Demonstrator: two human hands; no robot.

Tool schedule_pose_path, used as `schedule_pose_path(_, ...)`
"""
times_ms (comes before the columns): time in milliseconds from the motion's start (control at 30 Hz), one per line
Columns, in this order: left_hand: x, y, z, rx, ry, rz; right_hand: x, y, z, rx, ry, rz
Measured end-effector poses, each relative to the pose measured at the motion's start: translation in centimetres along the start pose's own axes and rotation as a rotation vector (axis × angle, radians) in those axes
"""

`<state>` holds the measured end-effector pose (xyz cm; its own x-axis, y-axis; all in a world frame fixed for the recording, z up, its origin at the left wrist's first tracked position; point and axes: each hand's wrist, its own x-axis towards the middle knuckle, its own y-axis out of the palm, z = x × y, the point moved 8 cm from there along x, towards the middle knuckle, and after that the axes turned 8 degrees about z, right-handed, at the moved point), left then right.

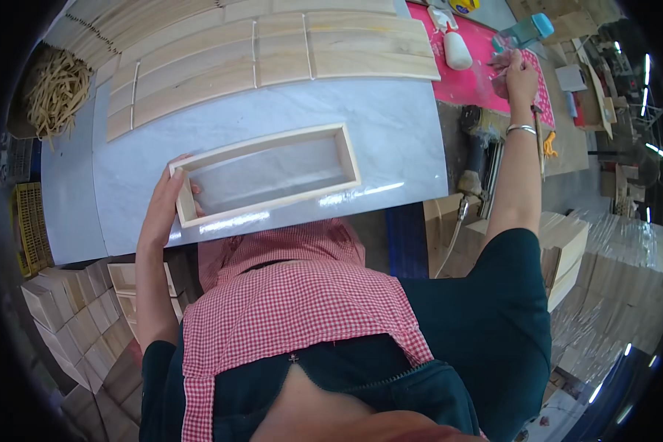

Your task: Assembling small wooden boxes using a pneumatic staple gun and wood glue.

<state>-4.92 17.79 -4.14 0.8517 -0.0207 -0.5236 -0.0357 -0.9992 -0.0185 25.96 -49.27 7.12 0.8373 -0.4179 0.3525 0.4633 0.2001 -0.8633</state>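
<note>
My left hand grips the left end of a shallow rectangular wooden frame, fingers wrapped over its short side. The frame lies on the grey marbled tabletop, near its front edge, and the tabletop shows through it. Off to the right, my right hand reaches over a pink patterned cloth. Its fingers are closed at a crumpled greyish piece, whose material I cannot make out. A white squeeze bottle with a red tip lies left of that hand, and a teal-lidded clear container is just beyond it.
Flat wooden panels lie along the table's back. A bin of wood strips stands at the far left. A dark cylindrical tool with a hose is right of the table. Wooden boxes are stacked at the lower left.
</note>
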Motion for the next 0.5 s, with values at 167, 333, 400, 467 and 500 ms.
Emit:
schedule_pose_path(167, -0.8, 0.1, 0.0, 0.014, -0.008, -0.112, 2.6, 7.7, 1.3, -0.31, -0.118, 0.104)
schedule_pose_path(333, -2.7, -2.0, -0.8, 0.65, 0.163, -0.449, 0.4, 17.2, 2.8, -0.325, -0.014, 0.448)
schedule_pose_path(400, -4.1, -0.8, -2.9, 0.869, 0.332, -0.617, 0.7, 17.6, 1.8, -0.322, 0.036, 0.49)
schedule_pose_path(467, -6.3, 2.3, -4.8, 1.022, 0.594, -0.607, 1.5, 16.5, 0.9, -0.215, 0.062, 0.385)
schedule_pose_path(500, -6.8, 4.2, -5.2, 0.994, 0.707, -0.474, 1.9, 15.8, 0.2, -0.126, 0.007, 0.303)
